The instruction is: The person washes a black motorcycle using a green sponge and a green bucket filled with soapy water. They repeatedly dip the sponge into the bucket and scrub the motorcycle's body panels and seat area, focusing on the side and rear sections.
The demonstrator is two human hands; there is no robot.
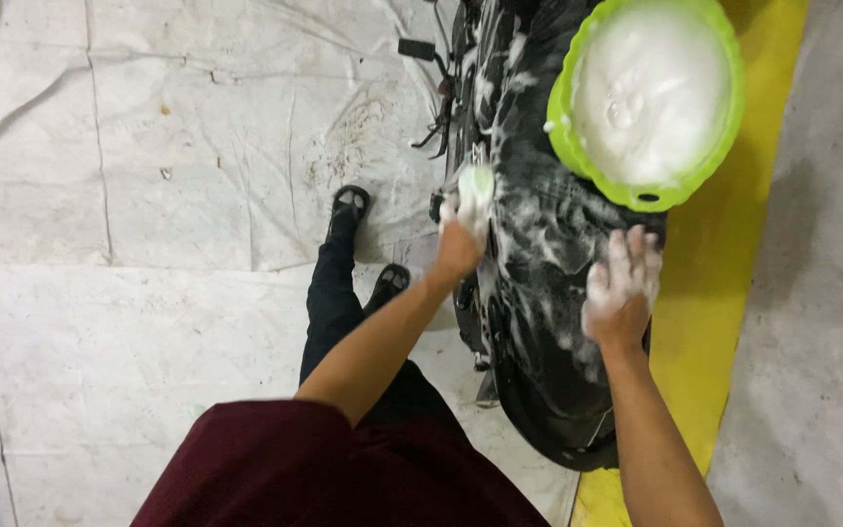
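A black motorcycle, glossy and streaked with white suds, is standing at about one o'clock from the person, its front end cut off by the top edge. The left hand is closing its fingers around a pale green sponge and pressing it against the bike's left flank; the sponge's far side is hidden in foam. The right hand is lying flat with fingers spread on the soapy bodywork, gripping nothing. At twelve o'clock from that hand a round, bright green plastic basin brimming with white foam is sitting on the bike, its top edge leaving the view. The person's dark trousers and sandals are showing at ten o'clock. Underneath, a creased, stained white tarpaulin is covering the floor, with a yellow strip running at three o'clock beside grey concrete.
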